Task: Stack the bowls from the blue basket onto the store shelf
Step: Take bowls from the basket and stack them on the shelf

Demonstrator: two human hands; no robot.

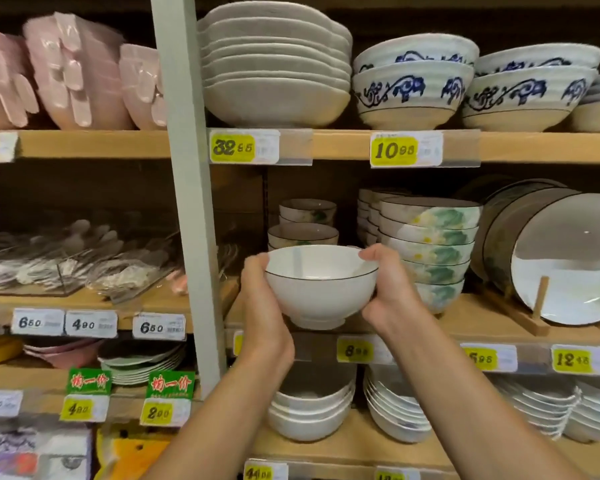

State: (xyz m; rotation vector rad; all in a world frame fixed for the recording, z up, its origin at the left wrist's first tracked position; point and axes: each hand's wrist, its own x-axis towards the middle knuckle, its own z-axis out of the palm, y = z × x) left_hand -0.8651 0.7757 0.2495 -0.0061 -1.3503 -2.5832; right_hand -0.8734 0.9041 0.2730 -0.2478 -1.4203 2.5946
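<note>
While both forearms stretch up from the bottom of the head view, the left hand (pixel 260 292) and the right hand (pixel 385 289) clasp a white bowl (pixel 321 289) with a thin dark rim from opposite sides, fingers curled round its wall. It is upright at the front edge of the middle wooden shelf (pixel 465 320); whether its foot touches the board cannot be told. Just behind it stand short stacks of small bowls (pixel 303 233), to its right a taller stack of green-flowered bowls (pixel 433 244), and further right plates (pixel 561 265) lean in a wooden rack (pixel 539 299).
</note>
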